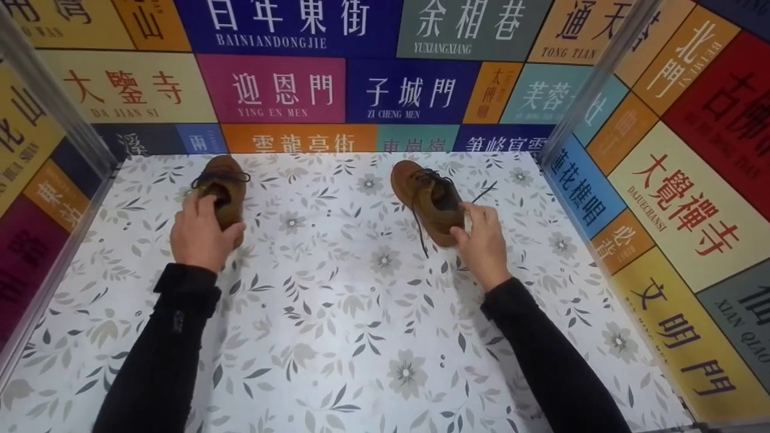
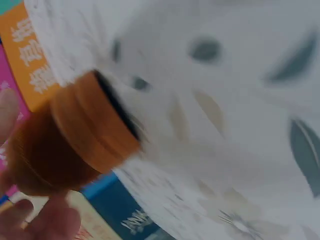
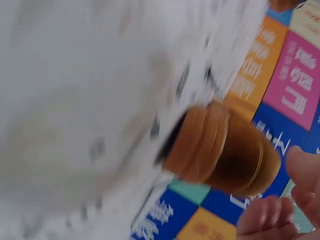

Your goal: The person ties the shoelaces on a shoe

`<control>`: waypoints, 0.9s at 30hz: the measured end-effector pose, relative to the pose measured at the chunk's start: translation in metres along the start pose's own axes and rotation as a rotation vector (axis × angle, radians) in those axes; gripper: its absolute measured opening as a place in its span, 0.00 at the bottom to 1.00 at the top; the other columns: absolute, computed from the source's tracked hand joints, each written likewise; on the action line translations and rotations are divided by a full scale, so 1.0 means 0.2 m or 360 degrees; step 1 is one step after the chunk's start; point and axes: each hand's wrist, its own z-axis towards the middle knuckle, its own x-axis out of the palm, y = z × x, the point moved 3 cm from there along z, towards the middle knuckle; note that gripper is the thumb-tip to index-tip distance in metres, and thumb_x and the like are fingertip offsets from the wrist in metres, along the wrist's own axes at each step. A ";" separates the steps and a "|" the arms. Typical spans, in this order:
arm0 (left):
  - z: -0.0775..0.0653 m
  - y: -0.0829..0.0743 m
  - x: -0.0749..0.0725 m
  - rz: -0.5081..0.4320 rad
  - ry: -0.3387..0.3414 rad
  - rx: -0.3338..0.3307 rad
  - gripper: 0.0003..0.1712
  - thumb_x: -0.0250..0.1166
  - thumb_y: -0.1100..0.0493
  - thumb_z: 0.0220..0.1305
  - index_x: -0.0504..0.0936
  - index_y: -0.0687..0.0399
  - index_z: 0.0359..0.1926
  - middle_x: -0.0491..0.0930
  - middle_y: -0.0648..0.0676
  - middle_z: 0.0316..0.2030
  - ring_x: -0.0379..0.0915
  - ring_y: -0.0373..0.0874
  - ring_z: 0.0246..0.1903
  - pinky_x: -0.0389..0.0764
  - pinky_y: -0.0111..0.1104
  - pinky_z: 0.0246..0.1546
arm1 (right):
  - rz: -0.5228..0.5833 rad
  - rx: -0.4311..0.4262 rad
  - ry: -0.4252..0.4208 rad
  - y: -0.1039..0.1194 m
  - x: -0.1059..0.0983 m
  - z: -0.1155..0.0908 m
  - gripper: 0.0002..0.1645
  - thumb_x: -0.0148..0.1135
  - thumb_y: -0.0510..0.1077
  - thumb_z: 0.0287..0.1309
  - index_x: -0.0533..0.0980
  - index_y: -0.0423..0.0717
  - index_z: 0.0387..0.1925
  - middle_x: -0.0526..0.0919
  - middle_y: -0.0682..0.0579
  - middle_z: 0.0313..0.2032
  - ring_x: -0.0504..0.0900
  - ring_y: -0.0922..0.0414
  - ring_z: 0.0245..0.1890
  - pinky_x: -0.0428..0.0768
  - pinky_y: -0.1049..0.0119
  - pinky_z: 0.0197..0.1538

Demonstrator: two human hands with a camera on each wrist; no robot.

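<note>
In the head view, toward the far left of a white floral surface [image 1: 337, 282]: a brown left-side shoe [image 1: 237, 195], upright, toe to the lettered back wall [image 1: 271, 90], looped laces [image 1: 219, 177] across the front. Over its collar and heel, the left hand [image 1: 200, 237], fingers and thumb parted, loosely bent; cannot tell firm contact. Well apart, farther right: a matching right-side shoe [image 1: 430, 210], also upright, toe angled leftward, loose laces [image 1: 427, 175] on top, one end trailing down its left flank. At its heel, the right hand [image 1: 484, 246], fingers gently bent, not closed around anything. Black sleeves on both arms.

In the left wrist view, blurred: heel of the left-side shoe, sole toward the floral surface, fingertips spaced loosely around the upper end.

In the right wrist view, also blurred: heel of the right-side shoe, sole likewise, fingertips spread just beside it, lettered wall beyond.
</note>
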 end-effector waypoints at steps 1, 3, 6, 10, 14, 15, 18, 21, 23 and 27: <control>-0.02 -0.05 -0.01 -0.0025 -0.0053 0.0014 0.38 0.71 0.47 0.62 0.70 0.63 0.65 0.63 0.67 0.70 0.66 0.70 0.60 0.69 0.60 0.59 | -0.0104 -0.0014 0.0016 -0.01 -0.01 0.03 0.28 0.67 0.44 0.64 0.73 0.52 0.64 0.70 0.41 0.62 0.74 0.42 0.58 0.78 0.47 0.52; -0.06 -0.17 -0.01 -0.0069 -0.0141 0.0091 0.33 0.71 0.45 0.62 0.74 0.62 0.60 0.71 0.66 0.63 0.68 0.65 0.58 0.69 0.57 0.59 | -0.0250 -0.0033 0.0069 -0.03 0.00 0.08 0.30 0.67 0.42 0.63 0.73 0.54 0.66 0.64 0.39 0.69 0.70 0.39 0.64 0.77 0.43 0.54; -0.17 -0.38 0.00 -0.0175 -0.0167 0.0279 0.24 0.71 0.46 0.62 0.80 0.58 0.51 0.80 0.61 0.51 0.73 0.59 0.52 0.73 0.51 0.55 | -0.0337 -0.0125 0.0117 -0.05 0.02 0.12 0.23 0.66 0.38 0.63 0.77 0.51 0.60 0.62 0.41 0.72 0.69 0.38 0.65 0.77 0.42 0.52; -0.36 -0.60 0.04 -0.0329 -0.0027 0.0506 0.18 0.69 0.47 0.64 0.82 0.54 0.47 0.83 0.56 0.45 0.77 0.53 0.49 0.77 0.45 0.52 | -0.0344 -0.0361 0.0089 0.00 0.06 0.10 0.14 0.66 0.36 0.62 0.80 0.46 0.50 0.72 0.45 0.66 0.73 0.42 0.60 0.78 0.47 0.55; -0.51 -0.70 0.09 -0.0368 0.0205 0.0632 0.16 0.68 0.47 0.66 0.83 0.53 0.46 0.84 0.53 0.43 0.80 0.50 0.47 0.80 0.42 0.50 | -0.0367 -0.0561 0.0109 0.15 0.11 -0.04 0.14 0.68 0.37 0.59 0.79 0.45 0.47 0.80 0.47 0.56 0.77 0.45 0.54 0.78 0.52 0.57; -0.55 -0.72 0.10 -0.0352 0.0272 0.0650 0.16 0.68 0.47 0.66 0.83 0.53 0.46 0.84 0.53 0.43 0.80 0.49 0.47 0.80 0.41 0.49 | -0.0359 -0.0606 0.0119 0.19 0.12 -0.10 0.14 0.69 0.37 0.59 0.79 0.45 0.47 0.81 0.47 0.54 0.78 0.45 0.53 0.78 0.53 0.58; -0.62 -0.72 0.12 -0.0305 0.0466 0.0681 0.15 0.67 0.47 0.67 0.83 0.52 0.46 0.84 0.52 0.43 0.80 0.48 0.47 0.80 0.40 0.49 | -0.0334 -0.0732 0.0118 0.34 0.13 -0.28 0.14 0.69 0.38 0.58 0.78 0.45 0.46 0.82 0.48 0.49 0.79 0.48 0.50 0.79 0.57 0.57; -0.69 -0.71 0.10 -0.0284 0.0657 0.0669 0.15 0.67 0.48 0.67 0.83 0.52 0.48 0.84 0.53 0.44 0.80 0.49 0.47 0.80 0.41 0.49 | -0.0303 -0.0898 0.0064 0.47 0.12 -0.46 0.15 0.71 0.38 0.56 0.78 0.46 0.45 0.81 0.49 0.47 0.80 0.51 0.49 0.80 0.60 0.56; -0.74 -0.71 0.08 -0.0282 0.0765 0.0649 0.15 0.67 0.49 0.67 0.83 0.52 0.49 0.85 0.53 0.44 0.81 0.49 0.47 0.80 0.43 0.49 | -0.0280 -0.0981 0.0032 0.55 0.11 -0.55 0.15 0.71 0.38 0.54 0.78 0.46 0.44 0.81 0.49 0.46 0.80 0.51 0.47 0.81 0.61 0.54; -0.80 -0.71 0.04 -0.0336 0.0918 0.0609 0.16 0.65 0.53 0.69 0.82 0.53 0.54 0.85 0.50 0.42 0.81 0.45 0.41 0.80 0.39 0.44 | -0.0225 -0.1108 0.0022 0.64 0.09 -0.71 0.15 0.73 0.40 0.53 0.79 0.46 0.42 0.81 0.50 0.45 0.81 0.51 0.45 0.81 0.60 0.50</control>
